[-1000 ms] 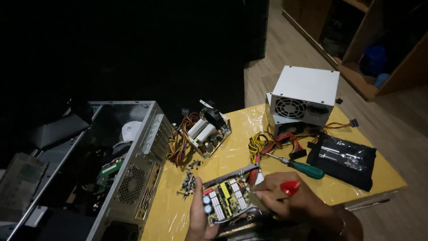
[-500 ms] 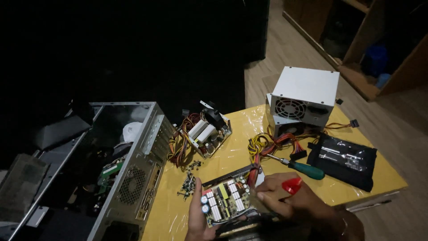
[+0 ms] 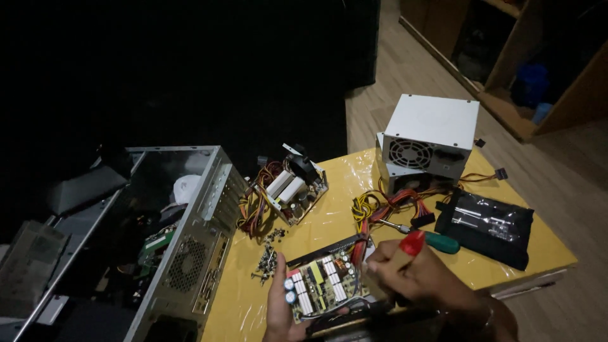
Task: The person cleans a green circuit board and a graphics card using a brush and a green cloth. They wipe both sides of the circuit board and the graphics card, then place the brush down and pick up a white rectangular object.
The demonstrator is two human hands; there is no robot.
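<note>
Circuit board (image 3: 320, 285) at the near edge of the yellow bench (image 3: 342, 190), left hand (image 3: 278, 304) fingers grasping its side, right hand (image 3: 418, 278) fingers clenched on a red-capped tool (image 3: 411, 242), screw pile (image 3: 267, 258) left of the board, green screwdriver (image 3: 430, 239) and two grey metal boxes (image 3: 427, 142) beyond it, open computer case (image 3: 183, 234) left of the bench, wooden floor (image 3: 570, 164).

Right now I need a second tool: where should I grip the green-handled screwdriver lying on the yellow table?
Take the green-handled screwdriver by its thick green handle, coming from above on the right. The handle lies flat and exposed, while the thin metal shaft points left into the red and yellow cable bundle.
</note>
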